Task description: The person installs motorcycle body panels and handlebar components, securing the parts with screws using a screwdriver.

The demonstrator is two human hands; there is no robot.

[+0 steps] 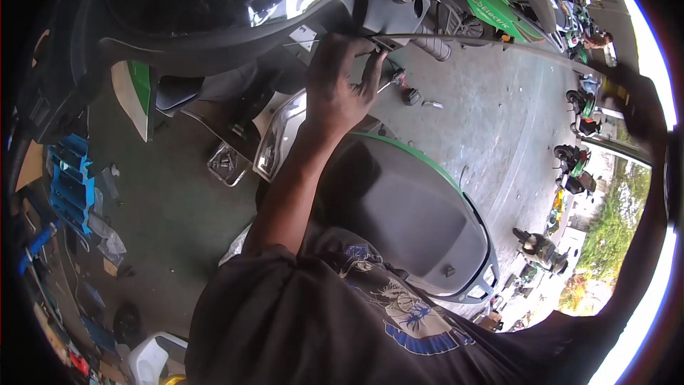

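My left hand reaches up to the edge of a dark grey scooter body with a glossy black oval panel. Its thumb and index finger pinch a long thin cable-like strand. That strand stretches across to the right, where my right hand appears closed around its far part, dark and partly blurred at the edge of the view. Below my left hand is a large dark grey scooter panel with a green edge. What the strand is made of cannot be made out.
A metal tray of small parts and a cordless power tool lie on the floor. Blue plastic racks stand at left. A green scooter panel shows at the top, with several parked scooters at right.
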